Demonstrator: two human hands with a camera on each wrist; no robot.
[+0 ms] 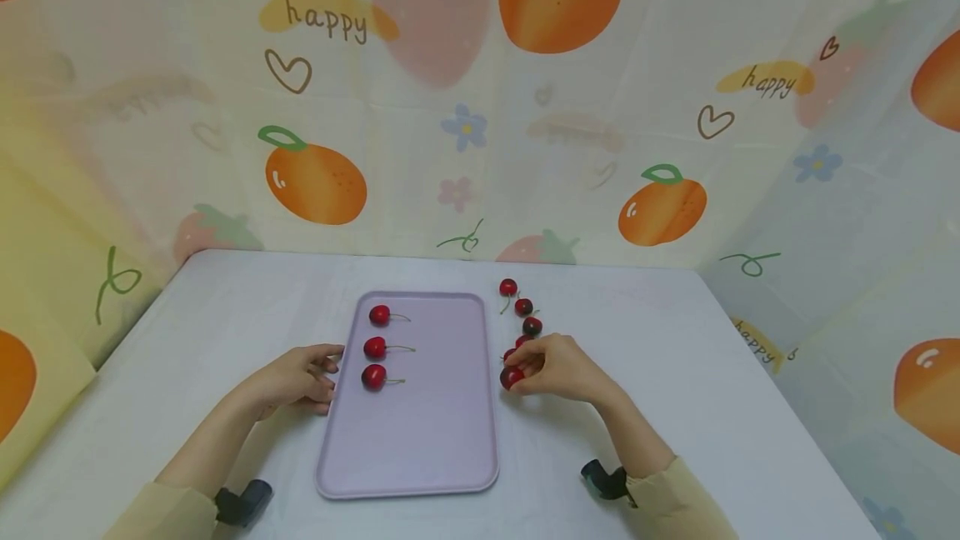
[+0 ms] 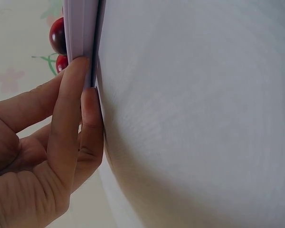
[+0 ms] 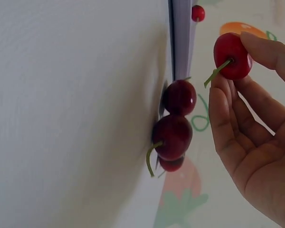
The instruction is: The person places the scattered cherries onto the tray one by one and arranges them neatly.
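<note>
My right hand pinches a dark red cherry between thumb and fingertips, just right of the lilac tray. The cherry's short green stem points down and left in the right wrist view. Several loose cherries form a row on the table beyond that hand, some partly hidden by its fingers. On the tray's left half lie three cherries, the nearest cherry with its stem toward the right. Fingertips of my left hand touch the tray's left edge, seen close up in the left wrist view.
A white cloth covers the table. Behind and beside it hangs a curtain printed with fruit, hearts and flowers. Each wrist carries a small black device.
</note>
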